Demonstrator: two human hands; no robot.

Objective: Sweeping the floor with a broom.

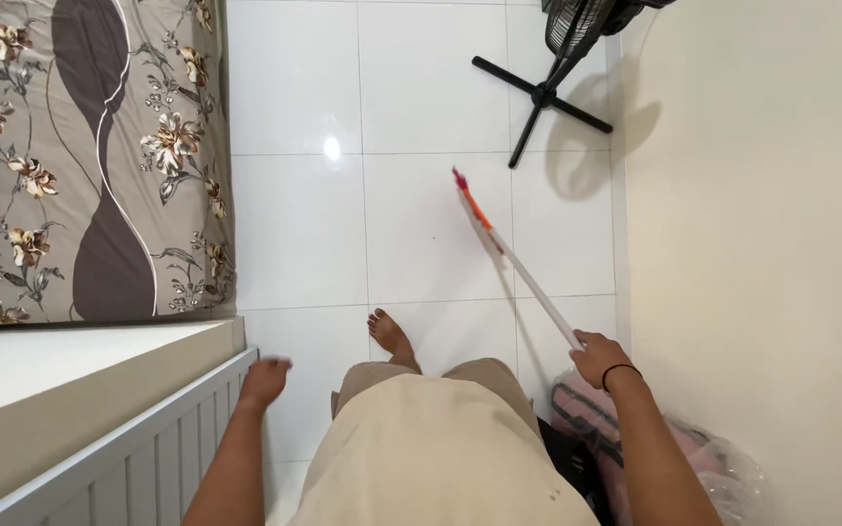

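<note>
My right hand (598,356) grips the near end of a long white stick (534,286) with an orange and red far end (470,200). The stick slants up and left over the white tiled floor (294,224), its tip near the floor's middle. My left hand (264,379) hangs free at the left, fingers loosely curled, holding nothing, close to a white slatted panel (148,443). One bare foot (389,334) stands on the tiles between the hands.
A bed with a floral grey cover (80,156) fills the upper left. A black fan stand (543,95) sits at the top by the cream wall (772,224). A pink bag in clear plastic (713,463) lies by my right arm.
</note>
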